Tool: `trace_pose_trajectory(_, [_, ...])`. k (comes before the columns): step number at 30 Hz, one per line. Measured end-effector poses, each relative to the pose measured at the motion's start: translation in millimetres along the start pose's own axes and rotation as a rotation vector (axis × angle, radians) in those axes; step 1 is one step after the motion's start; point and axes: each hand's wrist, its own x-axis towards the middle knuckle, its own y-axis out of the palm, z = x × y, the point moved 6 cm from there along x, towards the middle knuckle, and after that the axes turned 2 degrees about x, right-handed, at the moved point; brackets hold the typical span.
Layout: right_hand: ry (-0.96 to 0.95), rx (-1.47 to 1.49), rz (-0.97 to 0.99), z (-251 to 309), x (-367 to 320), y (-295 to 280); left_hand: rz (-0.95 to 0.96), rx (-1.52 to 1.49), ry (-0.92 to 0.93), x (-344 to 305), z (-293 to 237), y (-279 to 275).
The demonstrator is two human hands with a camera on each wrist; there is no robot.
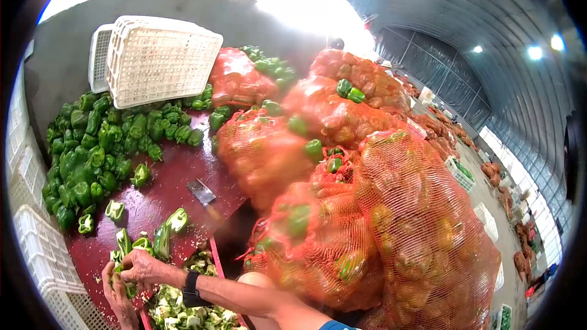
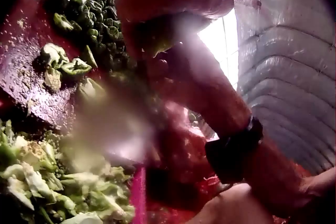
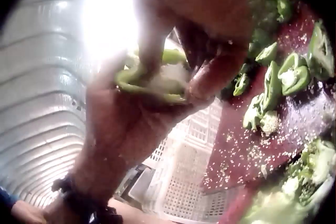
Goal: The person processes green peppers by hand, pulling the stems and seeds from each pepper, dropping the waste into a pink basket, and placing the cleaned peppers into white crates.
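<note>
In the right wrist view, the left hand (image 3: 123, 124) holds an opened green pepper (image 3: 176, 95) with a pale inside. Over it, the right hand (image 3: 210, 19) has its fingers and thumb at the pepper's opening, pinching at the pale middle. The head view shows the left hand (image 1: 116, 296) beside the right hand (image 1: 142, 267) at the table's near edge. Cut pepper pieces (image 1: 161, 241) lie just beyond them on the red table (image 1: 211, 208). In the left wrist view the right hand (image 2: 184, 77) is partly dark.
Whole green peppers (image 1: 79, 165) are heaped at the table's far left, near a white crate (image 1: 162, 61). A flat blade (image 1: 200, 191) lies on the table. Pale pepper scraps (image 1: 183, 315) fill a place below the hands. Red mesh sacks (image 1: 422, 220) stand at the right.
</note>
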Motion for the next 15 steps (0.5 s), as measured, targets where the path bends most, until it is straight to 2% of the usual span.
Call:
trace_pose_trajectory(2, [0.035, 0.089, 0.060, -19, 3, -1, -0.032, 0.069, -0.081, -1, -4, 7])
trace_pose_trajectory(4, [0.076, 0.190, 0.113, -17, -6, 2, 0.067, 0.115, -0.100, -4, -9, 10])
trace_pose_trajectory(6, [0.097, 0.228, 0.138, -20, -10, 5, 0.115, 0.184, 0.024, -3, 9, 8])
trace_pose_trajectory(8, [0.182, 0.331, 0.185, -62, 6, 7, 0.090, 0.192, -0.007, -5, 16, 11])
trace_pose_trajectory(10, [0.219, 0.303, 0.140, -74, 10, 5, 0.091, 0.132, -0.037, -6, 31, 12])
trace_pose_trajectory(11, [0.200, 0.249, 0.108, -77, 12, 3, 0.150, -0.023, -0.192, -6, 45, 10])
trace_pose_trajectory(12, [0.155, 0.211, -0.007, -72, 9, 0, 0.200, 0.114, -0.134, -3, 41, 9])
trace_pose_trajectory(14, [0.104, 0.136, -0.054, -78, 14, -1, 0.292, 0.389, -0.025, -1, 33, 11])
trace_pose_trajectory(15, [-0.037, 0.053, -0.082, -83, 22, -2, 0.259, 0.368, 0.048, 1, 32, 17])
